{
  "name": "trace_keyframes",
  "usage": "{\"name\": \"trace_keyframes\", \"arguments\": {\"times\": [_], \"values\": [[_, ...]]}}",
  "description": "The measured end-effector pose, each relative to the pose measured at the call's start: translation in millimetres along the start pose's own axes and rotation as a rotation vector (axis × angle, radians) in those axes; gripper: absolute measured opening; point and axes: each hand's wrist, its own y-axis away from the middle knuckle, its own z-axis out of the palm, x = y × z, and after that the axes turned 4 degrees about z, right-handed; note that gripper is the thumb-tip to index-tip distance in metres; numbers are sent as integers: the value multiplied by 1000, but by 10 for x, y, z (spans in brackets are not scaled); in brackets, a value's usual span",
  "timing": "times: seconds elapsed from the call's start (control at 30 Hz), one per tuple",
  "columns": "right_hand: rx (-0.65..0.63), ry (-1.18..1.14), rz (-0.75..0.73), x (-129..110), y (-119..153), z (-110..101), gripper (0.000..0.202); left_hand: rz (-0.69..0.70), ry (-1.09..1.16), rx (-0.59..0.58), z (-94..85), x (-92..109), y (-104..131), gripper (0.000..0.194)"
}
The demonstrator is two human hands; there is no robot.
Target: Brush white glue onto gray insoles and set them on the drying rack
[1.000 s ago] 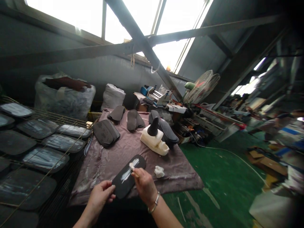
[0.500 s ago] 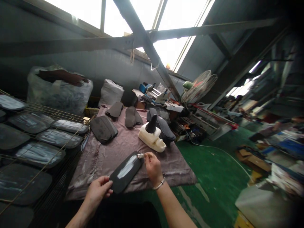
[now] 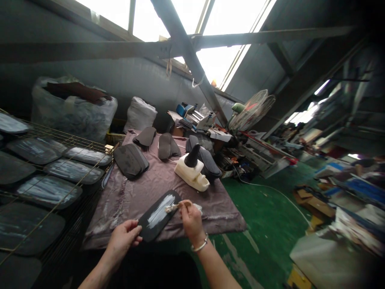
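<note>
My left hand [image 3: 125, 237] pinches the near-left edge of a dark, rounded flat pad [image 3: 147, 230]. A streaky white coating [image 3: 161, 210] covers the middle of its upper face. In my right hand [image 3: 191, 220], which wears a bracelet, is a small brush [image 3: 171, 208] with a whitish tip touching the pad near its right side. Beyond the pad stands a cream plastic container [image 3: 191, 172] with a black cone [image 3: 192, 155] on top. Stacks of dark pads [image 3: 130, 160] lie farther back on the cloth-covered table [image 3: 120, 200].
On the left, a wire rack [image 3: 87, 156] bears several coated pads [image 3: 49, 192]. Behind it sits a large plastic bag [image 3: 72, 112]. A white sack [image 3: 140, 114] and a fan [image 3: 251, 110] stand at the back. Boxes [image 3: 314, 202] line the green floor [image 3: 270, 216] to the right.
The brush has come down and left from the pad's far end toward its middle. The white coating has spread wider. My left hand keeps its hold on the pad.
</note>
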Motion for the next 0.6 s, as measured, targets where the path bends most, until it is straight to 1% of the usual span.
{"name": "trace_keyframes", "arguments": {"times": [0.07, 0.1, 0.13, 0.2, 0.27, 0.33, 0.4, 0.43, 0.5, 0.57, 0.6], "values": [[113, 56, -41, 150, -109, -56, 22, 0, -2, 10, -2, -8, 0, 37], [130, 76, -86, 166, -106, -61, 21, -1, -2, 16, -3, -11, 1, 37], [112, 88, -139, 139, -63, -47, 19, -3, 0, 20, -5, -13, 2, 37], [-2, 93, -238, -21, 125, 22, 16, -2, 4, 20, -8, -9, 9, 37], [-148, 76, -287, -249, 372, 116, 17, 6, 10, 6, -11, 5, 19, 37], [-252, 26, -282, -432, 561, 190, 16, 18, 16, -8, -12, 23, 26, 38], [-271, -46, -224, -485, 604, 212, 15, 19, 20, -13, -11, 32, 24, 38], [-243, -71, -187, -455, 565, 200, 16, 16, 21, -11, -10, 32, 19, 39], [-120, -70, -130, -307, 390, 145, 18, 6, 27, -1, -9, 19, 4, 39], [26, -17, -129, -122, 158, 79, 18, 1, 36, 14, -9, -3, -15, 39], [77, 15, -148, -48, 51, 58, 18, 3, 40, 20, -9, -16, -23, 40]]}}
